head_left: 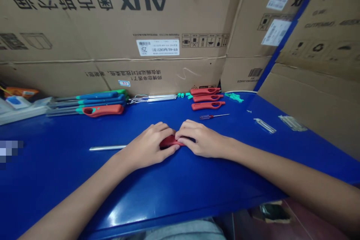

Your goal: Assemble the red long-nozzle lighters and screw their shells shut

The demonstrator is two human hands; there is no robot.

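Both hands meet over a red lighter handle (169, 141) low above the blue table. My left hand (153, 142) curls round its left part, thumb and fingers closed on it. At its right end, my right hand (198, 138) pinches it with thumb and fingertips. A long metal tube (107, 147) sticks out to the left from under my left hand. The fingers cover much of the handle, and where the tube joins it is hidden.
Behind lie red handle shells (208, 105), a screwdriver (213, 116), metal tubes with wires (161, 98), green trigger pieces (234, 97) and a stack of long lighters (102, 110). Clear parts (264, 125) are at the right. Cardboard (112, 45) walls the back.
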